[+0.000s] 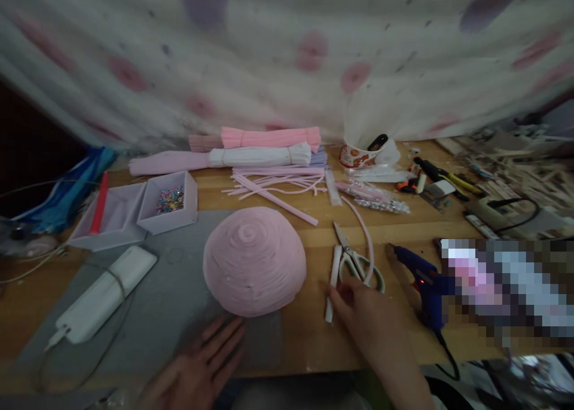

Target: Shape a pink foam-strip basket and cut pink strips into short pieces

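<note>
Someone's left hand [201, 362] extends over the near edge of the desk [309, 344], at seven o'clock from a pink dome [255, 262]. Its fingers are stretched, palm turned inward, the grip apart and empty, fingertips just beside the dome's near rim. That dome, coiled in a spiral, sits rounded side up on a grey mat [174, 314], overlapping its right edge. At four o'clock from it, the right hand [365, 308] bends low over the handles of the scissors [349, 253], thumb beside a white stick [334, 266], while a pink strip [366, 233] curves down to its fingers. I can't tell which of these, if any, that grip is clamped on. I'd judge the step in hand to be taking up or laying down something there. The next move seems to call for parting one item neatly from its neighbours, clear of the blades.
</note>
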A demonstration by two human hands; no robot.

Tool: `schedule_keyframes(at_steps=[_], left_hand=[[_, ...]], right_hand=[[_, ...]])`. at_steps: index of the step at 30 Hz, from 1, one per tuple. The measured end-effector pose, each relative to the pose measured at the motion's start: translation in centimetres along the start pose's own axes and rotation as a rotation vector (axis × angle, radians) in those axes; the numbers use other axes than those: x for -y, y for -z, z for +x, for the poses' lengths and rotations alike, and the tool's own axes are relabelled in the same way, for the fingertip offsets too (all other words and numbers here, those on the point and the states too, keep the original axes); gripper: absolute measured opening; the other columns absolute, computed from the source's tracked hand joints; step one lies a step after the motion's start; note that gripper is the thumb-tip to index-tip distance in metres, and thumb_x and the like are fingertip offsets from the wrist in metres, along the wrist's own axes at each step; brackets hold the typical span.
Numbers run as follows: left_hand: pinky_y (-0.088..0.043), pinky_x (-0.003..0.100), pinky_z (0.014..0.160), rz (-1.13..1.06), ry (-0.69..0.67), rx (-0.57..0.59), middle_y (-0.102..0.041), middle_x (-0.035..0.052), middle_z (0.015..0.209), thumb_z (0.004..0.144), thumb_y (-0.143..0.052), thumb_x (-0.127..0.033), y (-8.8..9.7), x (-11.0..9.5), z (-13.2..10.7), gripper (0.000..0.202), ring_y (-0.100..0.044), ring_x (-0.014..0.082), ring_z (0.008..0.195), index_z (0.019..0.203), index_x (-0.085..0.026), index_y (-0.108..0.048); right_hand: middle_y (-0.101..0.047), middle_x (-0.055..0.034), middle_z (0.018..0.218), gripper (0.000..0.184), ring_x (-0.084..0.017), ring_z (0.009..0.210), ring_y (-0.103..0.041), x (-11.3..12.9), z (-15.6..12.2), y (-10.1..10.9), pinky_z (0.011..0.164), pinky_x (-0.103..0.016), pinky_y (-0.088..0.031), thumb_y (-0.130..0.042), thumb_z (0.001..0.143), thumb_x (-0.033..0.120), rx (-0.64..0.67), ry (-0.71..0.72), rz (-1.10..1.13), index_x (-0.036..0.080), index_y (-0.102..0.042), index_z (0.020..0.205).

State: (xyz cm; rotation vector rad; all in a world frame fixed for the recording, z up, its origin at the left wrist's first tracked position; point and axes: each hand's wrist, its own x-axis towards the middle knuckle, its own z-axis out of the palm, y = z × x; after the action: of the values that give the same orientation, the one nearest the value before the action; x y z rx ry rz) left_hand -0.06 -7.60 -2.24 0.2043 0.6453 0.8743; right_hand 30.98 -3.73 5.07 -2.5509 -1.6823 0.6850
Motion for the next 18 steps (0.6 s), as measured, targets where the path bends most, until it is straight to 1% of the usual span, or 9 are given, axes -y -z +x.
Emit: schedule_keyframes(at_steps=[2,4,6,8,11,13,15,16,18], left_hand=[[-0.029,0.050,0.117,0.013,0.049,-0.032,-0.057,0.0185,0.145,0.089,-0.049,-0.033,-2.5,0.2,0.4,0.047,-0.037,0.0304,0.144,0.128,-0.013,-0.067],[-0.038,0.052,0.110,0.022,0.072,-0.072,-0.065,0.0173,0.134,0.090,-0.046,-0.032,-3.8,0.3,0.9,0.042,-0.042,0.0310,0.142,0.117,-0.013,-0.072],[-0.044,0.052,0.106,0.022,0.070,-0.116,-0.066,0.0147,0.133,0.092,-0.054,-0.035,-4.0,0.5,1.1,0.035,-0.053,0.0310,0.134,0.116,-0.015,-0.071],[-0.047,0.052,0.104,0.019,0.051,-0.162,-0.063,0.0129,0.136,0.092,-0.062,-0.038,-3.8,0.7,1.3,0.035,-0.060,0.0280,0.122,0.121,-0.018,-0.065],[-0.054,0.047,0.094,0.016,-0.002,-0.213,-0.066,0.0098,0.126,0.093,-0.063,-0.037,-3.9,1.3,1.9,0.030,-0.065,0.0234,0.108,0.118,-0.020,-0.065],[-0.058,0.036,0.083,0.016,-0.061,-0.254,-0.073,0.0066,0.108,0.086,-0.073,-0.031,-4.9,1.6,2.9,0.020,-0.069,0.0189,0.092,0.102,-0.020,-0.072],[-0.059,0.028,0.073,0.020,-0.173,-0.309,-0.075,0.0033,0.090,0.073,-0.085,-0.026,-6.3,1.8,4.3,0.018,-0.070,0.0164,0.081,0.086,-0.020,-0.075],[-0.059,0.028,0.077,0.023,-0.252,-0.320,-0.076,0.0040,0.092,0.071,-0.087,-0.028,-7.0,1.8,5.0,0.022,-0.071,0.0180,0.087,0.088,-0.020,-0.076],[-0.059,0.033,0.088,0.019,-0.344,-0.291,-0.075,0.0055,0.109,0.070,-0.087,-0.032,-8.1,1.8,6.2,0.044,-0.069,0.0226,0.105,0.111,-0.023,-0.073]], right_hand=[[-0.075,-0.0115,0.081,0.021,-0.032,0.079,-0.073,0.3,-0.1,-0.1,0.058,-0.032,-0.039,-0.057,0.095,0.034,-0.023,-0.003,-0.026,0.014,-0.064,0.095],[-0.075,-0.0122,0.083,0.021,-0.032,0.077,-0.073,0.5,-0.1,-0.5,0.056,-0.032,-0.039,-0.056,0.094,0.028,-0.039,0.008,-0.044,0.012,-0.062,0.105],[-0.075,-0.0105,0.081,0.032,-0.031,0.074,-0.073,0.3,-0.1,-1.0,0.056,-0.032,-0.041,-0.050,0.091,0.023,-0.051,0.055,0.007,0.012,-0.061,0.119],[-0.076,-0.0093,0.085,0.043,-0.029,0.077,-0.073,-0.6,-0.2,-1.2,0.063,-0.035,-0.047,-0.045,0.088,0.023,-0.079,0.150,0.173,0.015,-0.062,0.127],[-0.077,-0.0084,0.103,0.040,-0.027,0.093,-0.071,-2.7,-0.9,-0.5,0.079,-0.037,-0.053,-0.042,0.089,0.032,-0.143,0.242,0.563,0.021,-0.074,0.112],[-0.076,-0.0062,0.103,0.034,-0.024,0.085,-0.071,-3.8,-1.9,0.3,0.071,-0.032,-0.054,-0.051,0.090,0.039,-0.192,0.264,0.837,0.025,-0.075,0.108],[-0.074,-0.0021,0.092,0.031,-0.018,0.067,-0.067,-4.2,-3.2,1.1,0.055,-0.026,-0.050,-0.065,0.085,0.041,-0.283,0.285,1.065,0.029,-0.069,0.113],[-0.072,0.0001,0.085,0.028,-0.016,0.062,-0.064,-4.2,-3.8,1.5,0.051,-0.023,-0.048,-0.070,0.083,0.040,-0.365,0.293,1.131,0.030,-0.067,0.109],[-0.066,0.0025,0.071,0.018,-0.015,0.057,-0.058,-3.7,-4.8,2.0,0.047,-0.021,-0.044,-0.073,0.082,0.040,-0.544,0.309,1.148,0.027,-0.061,0.088]])
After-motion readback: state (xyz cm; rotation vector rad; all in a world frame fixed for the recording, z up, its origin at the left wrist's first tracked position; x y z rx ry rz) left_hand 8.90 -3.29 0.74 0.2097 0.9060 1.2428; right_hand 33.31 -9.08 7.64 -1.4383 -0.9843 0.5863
